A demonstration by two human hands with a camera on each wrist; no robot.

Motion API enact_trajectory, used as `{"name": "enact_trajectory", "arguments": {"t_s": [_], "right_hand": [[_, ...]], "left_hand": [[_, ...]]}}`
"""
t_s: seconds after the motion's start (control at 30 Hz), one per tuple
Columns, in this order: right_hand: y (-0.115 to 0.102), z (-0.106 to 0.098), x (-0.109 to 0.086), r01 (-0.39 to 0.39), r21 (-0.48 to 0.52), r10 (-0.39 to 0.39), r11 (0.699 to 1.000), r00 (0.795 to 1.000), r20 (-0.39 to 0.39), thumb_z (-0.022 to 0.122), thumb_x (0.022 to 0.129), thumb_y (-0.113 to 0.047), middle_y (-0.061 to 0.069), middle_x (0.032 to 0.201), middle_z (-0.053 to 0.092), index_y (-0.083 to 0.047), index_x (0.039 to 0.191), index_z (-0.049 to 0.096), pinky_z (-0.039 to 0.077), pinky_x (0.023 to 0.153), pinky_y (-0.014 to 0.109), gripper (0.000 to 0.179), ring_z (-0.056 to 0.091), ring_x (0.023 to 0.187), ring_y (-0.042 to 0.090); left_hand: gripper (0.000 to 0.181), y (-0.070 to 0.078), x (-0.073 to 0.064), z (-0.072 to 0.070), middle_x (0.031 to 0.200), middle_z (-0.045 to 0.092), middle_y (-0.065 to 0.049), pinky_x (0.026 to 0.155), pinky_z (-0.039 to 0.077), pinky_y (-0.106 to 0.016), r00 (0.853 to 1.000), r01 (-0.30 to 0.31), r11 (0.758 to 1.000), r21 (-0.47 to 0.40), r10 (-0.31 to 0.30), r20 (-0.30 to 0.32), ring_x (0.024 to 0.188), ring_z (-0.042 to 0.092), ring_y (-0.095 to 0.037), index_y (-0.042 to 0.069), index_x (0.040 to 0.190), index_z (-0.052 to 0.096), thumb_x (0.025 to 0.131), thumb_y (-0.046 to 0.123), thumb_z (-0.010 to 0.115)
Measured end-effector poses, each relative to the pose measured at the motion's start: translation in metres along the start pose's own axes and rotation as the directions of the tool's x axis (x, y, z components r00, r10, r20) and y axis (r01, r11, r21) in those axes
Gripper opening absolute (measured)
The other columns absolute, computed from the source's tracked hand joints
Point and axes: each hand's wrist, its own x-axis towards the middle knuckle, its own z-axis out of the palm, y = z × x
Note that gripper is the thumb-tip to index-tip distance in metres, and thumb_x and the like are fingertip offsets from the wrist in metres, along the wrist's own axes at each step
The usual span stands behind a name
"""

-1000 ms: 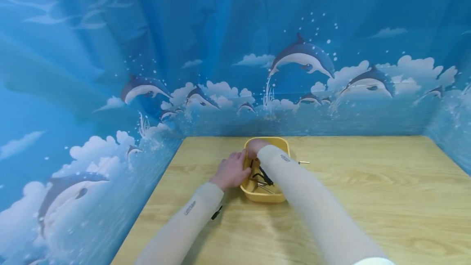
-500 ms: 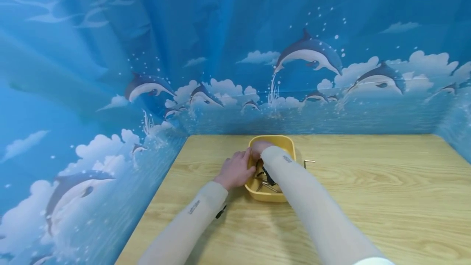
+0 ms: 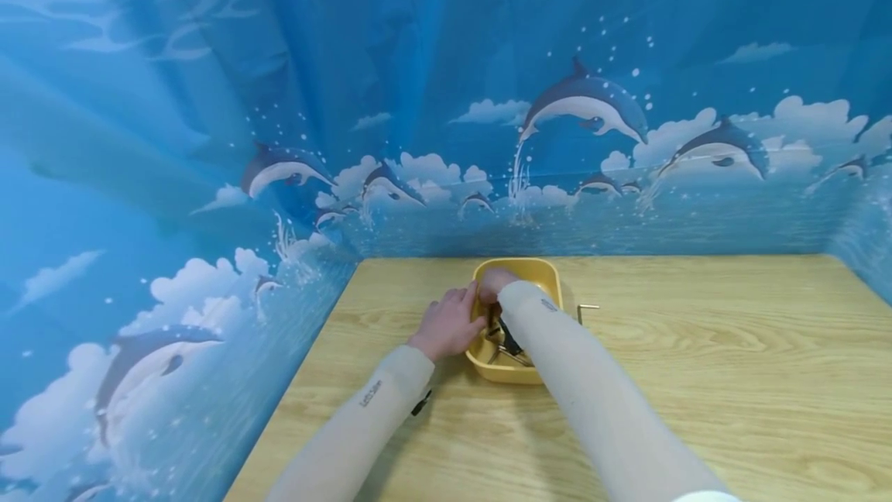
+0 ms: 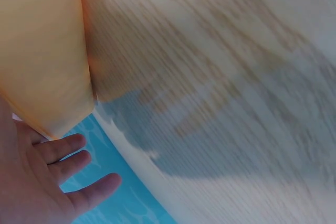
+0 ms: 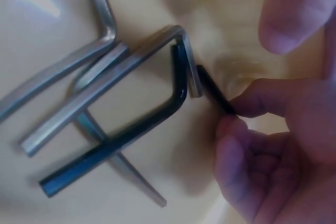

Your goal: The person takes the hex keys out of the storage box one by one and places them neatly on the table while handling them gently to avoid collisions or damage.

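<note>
A yellow plastic container [image 3: 505, 375] stands on the table, holding several L-shaped hex keys. My right hand [image 3: 493, 285] reaches inside it. Seen from the right wrist, thumb and forefinger pinch a short black hex key [image 5: 214, 88], whose rest is hidden by the fingers. Beside it lie a larger black hex key [image 5: 137, 132] and silver hex keys [image 5: 102, 88], crossing one another. My left hand [image 3: 447, 325] touches the container's left side, thumb and forefinger at the rim. In the left wrist view, its other fingers [image 4: 94, 192] extend loosely beside the yellow wall.
One silver hex key [image 3: 588, 307] lies on the table just right of the container. The wood-grain table [image 3: 725, 370] extends to both sides. A blue curtain [image 3: 432, 99] printed with dolphins hangs behind and at the left.
The head view has shifted slightly, so the scene sits a little further right. Both hands stay at the container, the right one still inside, with only small movement.
</note>
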Motion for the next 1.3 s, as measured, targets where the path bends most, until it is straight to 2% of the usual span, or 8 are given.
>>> {"name": "enact_trajectory", "arguments": {"t_s": [0.13, 0.27, 0.5, 0.63, 0.73, 0.8, 1.07, 1.3], "right_hand": [[0.005, -0.001, 0.004, 0.012, 0.077, -0.015, 0.997, 0.999, 0.038, 0.064, 0.095, -0.015, 0.012, 0.069, 0.073, -0.001, 0.077, 0.077, 0.051, 0.049, 0.022, 0.026, 0.059, 0.048, 0.013], [0.011, -0.005, 0.006, 0.003, 0.123, -0.002, 0.992, 1.000, -0.008, 0.054, 0.099, -0.027, 0.005, 0.054, 0.058, -0.004, 0.067, 0.069, 0.044, 0.040, 0.023, 0.042, 0.051, 0.041, 0.012], [0.014, -0.015, -0.008, -0.005, 0.258, 0.022, 0.966, 0.998, -0.062, 0.061, 0.094, -0.026, 0.000, 0.049, 0.043, -0.010, 0.063, 0.057, 0.037, 0.039, 0.027, 0.036, 0.042, 0.041, 0.013], [0.015, -0.022, -0.020, 0.022, 0.243, -0.006, 0.970, 0.998, -0.066, 0.060, 0.093, -0.018, -0.002, 0.048, 0.043, -0.012, 0.061, 0.052, 0.046, 0.045, 0.030, 0.033, 0.043, 0.041, 0.011], [0.020, -0.029, -0.031, 0.058, 0.220, -0.041, 0.974, 0.996, -0.083, 0.061, 0.092, -0.017, -0.002, 0.048, 0.045, -0.013, 0.058, 0.051, 0.059, 0.059, 0.039, 0.036, 0.046, 0.040, 0.011], [0.023, -0.033, -0.040, 0.092, 0.212, -0.073, 0.973, 0.992, -0.099, 0.062, 0.093, -0.019, -0.001, 0.049, 0.049, -0.013, 0.058, 0.053, 0.062, 0.067, 0.042, 0.037, 0.050, 0.041, 0.011], [0.040, -0.046, -0.075, 0.170, 0.224, -0.141, 0.960, 0.980, -0.139, 0.062, 0.095, -0.024, -0.001, 0.048, 0.049, -0.013, 0.055, 0.054, 0.058, 0.054, 0.031, 0.042, 0.052, 0.043, 0.013], [0.053, -0.048, -0.097, 0.197, 0.240, -0.161, 0.950, 0.974, -0.162, 0.063, 0.094, -0.023, -0.003, 0.046, 0.047, -0.016, 0.051, 0.051, 0.060, 0.062, 0.039, 0.045, 0.051, 0.042, 0.013]], "left_hand": [[0.074, -0.002, 0.000, 0.002, 0.158, 0.043, -0.010, 0.112, 0.040, -0.056, 1.000, 0.004, 1.000, 0.008, -0.004, -0.006, 0.145, 0.039, -0.030, 0.014, 0.162, 0.019, 0.102, 0.048, 0.045], [0.075, -0.002, 0.002, 0.004, 0.158, 0.043, -0.010, 0.112, 0.041, -0.056, 1.000, 0.002, 1.000, 0.017, -0.002, -0.010, 0.145, 0.040, -0.030, 0.015, 0.162, 0.019, 0.102, 0.050, 0.045], [0.073, -0.002, 0.003, 0.004, 0.158, 0.043, -0.010, 0.111, 0.042, -0.056, 1.000, 0.001, 1.000, 0.008, -0.001, -0.011, 0.145, 0.041, -0.029, 0.015, 0.162, 0.019, 0.103, 0.051, 0.042], [0.074, -0.003, 0.001, 0.003, 0.158, 0.042, -0.010, 0.111, 0.041, -0.056, 1.000, 0.009, 1.000, 0.011, -0.009, 0.003, 0.144, 0.041, -0.029, 0.014, 0.163, 0.017, 0.104, 0.050, 0.042], [0.074, -0.002, 0.001, 0.003, 0.158, 0.042, -0.011, 0.112, 0.041, -0.056, 1.000, 0.015, 1.000, 0.006, -0.015, 0.008, 0.145, 0.040, -0.029, 0.013, 0.163, 0.017, 0.104, 0.050, 0.044], [0.075, -0.002, 0.001, 0.003, 0.158, 0.041, -0.011, 0.112, 0.041, -0.055, 1.000, 0.019, 1.000, 0.005, -0.020, 0.011, 0.145, 0.040, -0.029, 0.013, 0.163, 0.017, 0.104, 0.050, 0.045], [0.075, -0.001, 0.001, 0.002, 0.159, 0.040, -0.011, 0.113, 0.039, -0.056, 1.000, 0.023, 1.000, -0.010, -0.022, 0.019, 0.147, 0.037, -0.029, 0.013, 0.163, 0.017, 0.103, 0.049, 0.045], [0.076, -0.001, 0.001, 0.003, 0.159, 0.040, -0.012, 0.115, 0.038, -0.056, 1.000, 0.013, 1.000, -0.013, -0.012, 0.016, 0.146, 0.038, -0.030, 0.012, 0.163, 0.017, 0.103, 0.048, 0.046]]}}
